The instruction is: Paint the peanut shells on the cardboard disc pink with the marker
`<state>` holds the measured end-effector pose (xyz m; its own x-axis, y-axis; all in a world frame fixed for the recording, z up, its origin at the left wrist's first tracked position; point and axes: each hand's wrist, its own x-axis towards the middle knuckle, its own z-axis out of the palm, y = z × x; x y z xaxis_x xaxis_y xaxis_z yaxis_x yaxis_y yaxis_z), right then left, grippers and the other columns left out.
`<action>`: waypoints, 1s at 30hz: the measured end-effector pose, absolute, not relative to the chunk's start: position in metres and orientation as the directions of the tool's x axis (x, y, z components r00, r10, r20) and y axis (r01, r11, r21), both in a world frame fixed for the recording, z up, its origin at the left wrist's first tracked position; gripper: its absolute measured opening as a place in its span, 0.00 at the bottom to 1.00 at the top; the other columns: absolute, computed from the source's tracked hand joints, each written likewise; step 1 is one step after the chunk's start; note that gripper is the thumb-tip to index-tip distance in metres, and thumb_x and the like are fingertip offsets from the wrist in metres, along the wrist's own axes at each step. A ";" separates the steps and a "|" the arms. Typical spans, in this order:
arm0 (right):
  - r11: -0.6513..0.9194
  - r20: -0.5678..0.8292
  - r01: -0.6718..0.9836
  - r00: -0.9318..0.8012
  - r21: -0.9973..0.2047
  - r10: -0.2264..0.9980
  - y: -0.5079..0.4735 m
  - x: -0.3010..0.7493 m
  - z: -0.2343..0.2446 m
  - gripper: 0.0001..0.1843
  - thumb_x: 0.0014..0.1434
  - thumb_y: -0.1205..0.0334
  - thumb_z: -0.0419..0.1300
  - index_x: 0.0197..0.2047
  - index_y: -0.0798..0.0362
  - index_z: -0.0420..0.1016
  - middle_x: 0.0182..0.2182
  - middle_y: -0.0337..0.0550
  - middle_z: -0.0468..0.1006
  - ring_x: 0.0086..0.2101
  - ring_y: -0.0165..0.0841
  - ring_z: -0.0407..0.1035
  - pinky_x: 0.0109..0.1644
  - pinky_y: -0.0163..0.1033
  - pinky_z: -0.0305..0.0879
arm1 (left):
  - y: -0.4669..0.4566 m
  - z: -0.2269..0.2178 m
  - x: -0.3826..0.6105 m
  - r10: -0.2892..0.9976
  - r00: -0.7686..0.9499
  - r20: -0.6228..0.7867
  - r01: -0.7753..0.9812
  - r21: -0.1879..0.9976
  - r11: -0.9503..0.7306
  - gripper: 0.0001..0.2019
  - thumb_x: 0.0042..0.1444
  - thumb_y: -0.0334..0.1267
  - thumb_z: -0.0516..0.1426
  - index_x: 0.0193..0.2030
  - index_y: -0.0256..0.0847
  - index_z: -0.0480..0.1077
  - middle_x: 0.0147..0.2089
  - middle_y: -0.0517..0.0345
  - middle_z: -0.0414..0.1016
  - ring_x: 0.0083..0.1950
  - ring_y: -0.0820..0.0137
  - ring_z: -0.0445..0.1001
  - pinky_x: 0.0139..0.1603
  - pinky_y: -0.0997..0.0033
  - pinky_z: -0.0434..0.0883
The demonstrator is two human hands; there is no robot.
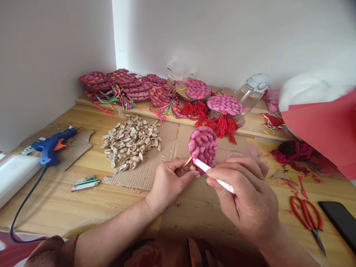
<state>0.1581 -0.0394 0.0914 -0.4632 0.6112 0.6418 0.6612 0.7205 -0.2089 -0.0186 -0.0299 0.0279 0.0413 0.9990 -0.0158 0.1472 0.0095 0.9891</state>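
Observation:
Between my hands is a round disc (204,144) covered in rows of pink-coloured peanut shells. My left hand (171,181) grips its lower left edge between thumb and fingers, and a yellow cord shows beside the fingertips. One pale, uncoloured shell sits at the disc's bottom edge by my thumb. My right hand (244,189) is closed round a white marker pen (218,178), whose pink tip touches the shells at the disc's lower left. Under both hands lies brown cardboard (191,200).
A heap of peanut shells (132,141) lies left of centre. Further left is a blue glue gun (52,146) with its cable. Finished pink discs with tassels (225,105) line the back ledge, near a bottle (254,91). Red-handled scissors (307,215) and a black phone (339,218) lie right.

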 end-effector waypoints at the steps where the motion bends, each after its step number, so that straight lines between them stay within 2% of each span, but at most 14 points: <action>1: 0.719 0.650 0.664 -0.455 -0.208 0.608 -0.039 0.158 0.091 0.05 0.64 0.71 0.61 0.41 0.51 0.73 0.33 0.37 0.82 0.38 0.34 0.69 0.51 0.49 0.60 | -0.030 0.028 -0.019 0.999 0.047 -0.020 0.135 0.991 0.013 0.06 0.53 0.38 0.65 0.33 0.37 0.79 0.25 0.64 0.63 0.27 0.75 0.55 0.27 0.73 0.54; 16: 0.725 0.645 0.660 -0.471 -0.195 0.602 -0.040 0.158 0.090 0.05 0.64 0.70 0.62 0.41 0.51 0.74 0.33 0.37 0.82 0.37 0.34 0.69 0.53 0.50 0.61 | -0.030 0.028 -0.018 0.997 0.059 -0.040 0.122 0.992 0.033 0.06 0.52 0.39 0.65 0.30 0.38 0.78 0.24 0.64 0.62 0.26 0.75 0.54 0.27 0.73 0.53; 24: 0.729 0.642 0.652 -0.471 -0.208 0.605 -0.041 0.159 0.093 0.04 0.64 0.70 0.61 0.40 0.51 0.73 0.32 0.36 0.81 0.37 0.34 0.69 0.51 0.49 0.60 | -0.029 0.025 -0.020 0.997 0.062 -0.041 0.105 0.994 0.034 0.08 0.52 0.39 0.65 0.36 0.38 0.80 0.26 0.64 0.63 0.27 0.74 0.55 0.27 0.72 0.53; 30: 0.705 0.666 0.682 -0.436 -0.194 0.605 -0.036 0.166 0.093 0.06 0.62 0.71 0.62 0.41 0.51 0.74 0.32 0.36 0.81 0.39 0.35 0.71 0.48 0.46 0.59 | -0.028 0.022 -0.020 0.996 0.075 -0.053 0.081 0.996 0.047 0.09 0.53 0.41 0.65 0.35 0.38 0.80 0.26 0.62 0.64 0.27 0.74 0.55 0.28 0.72 0.54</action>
<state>0.1658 -0.0361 0.0927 -0.4361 0.6047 0.6664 0.6818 0.7054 -0.1939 -0.0197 -0.0285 0.0217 0.0746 0.9958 -0.0530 0.0807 0.0469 0.9956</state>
